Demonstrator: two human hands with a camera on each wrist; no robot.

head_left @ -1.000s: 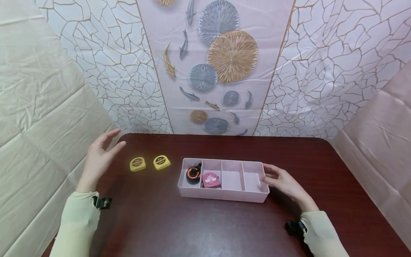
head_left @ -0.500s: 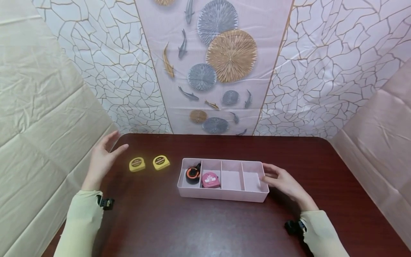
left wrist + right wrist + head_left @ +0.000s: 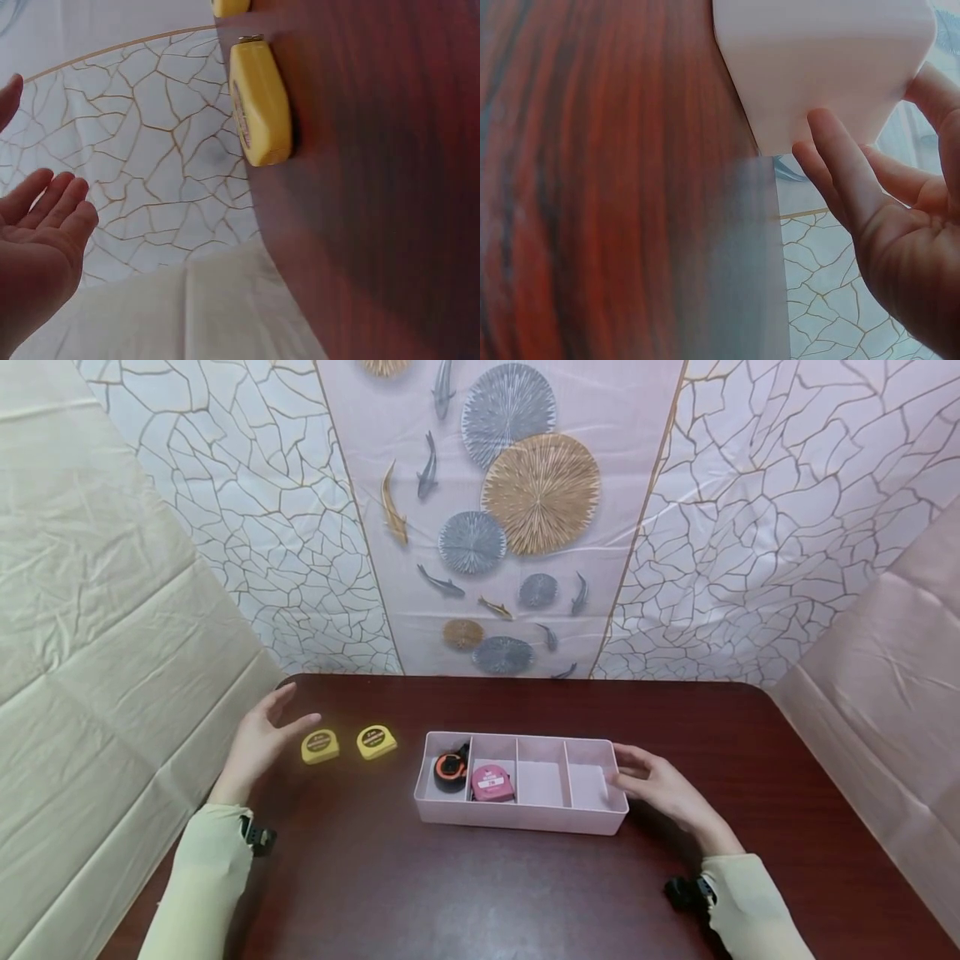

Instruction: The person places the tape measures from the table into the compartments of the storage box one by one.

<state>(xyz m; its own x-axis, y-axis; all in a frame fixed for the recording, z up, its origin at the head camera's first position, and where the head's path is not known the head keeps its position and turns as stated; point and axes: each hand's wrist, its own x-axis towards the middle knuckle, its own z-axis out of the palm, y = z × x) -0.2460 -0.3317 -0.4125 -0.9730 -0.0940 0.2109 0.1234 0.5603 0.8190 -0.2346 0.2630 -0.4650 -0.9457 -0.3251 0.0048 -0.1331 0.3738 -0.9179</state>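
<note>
Two yellow tape measures, one on the left point(image 3: 320, 747) and one on the right point(image 3: 377, 742), lie on the table. My left hand point(image 3: 258, 743) hovers just left of the nearer one, thumb and fingers spread, holding nothing. In the left wrist view, that tape measure point(image 3: 259, 105) stands apart from the fingers. A pale pink divided box point(image 3: 517, 814) holds a black-and-orange tape measure point(image 3: 451, 768) in its first compartment and a pink tape measure point(image 3: 492, 783) in its second. My right hand point(image 3: 671, 789) holds the box's right end, thumb over the rim and fingers against the outer wall.
The dark red-brown table point(image 3: 375, 885) has its far edge against a patterned cloth backdrop point(image 3: 495, 610). Pale cloth walls rise on the left point(image 3: 112, 652) and right point(image 3: 885, 693). The box's two right compartments hold no tape measures.
My left hand has moved right and slightly nearer, towards the left yellow tape measure. The right hand and the box have stayed in place.
</note>
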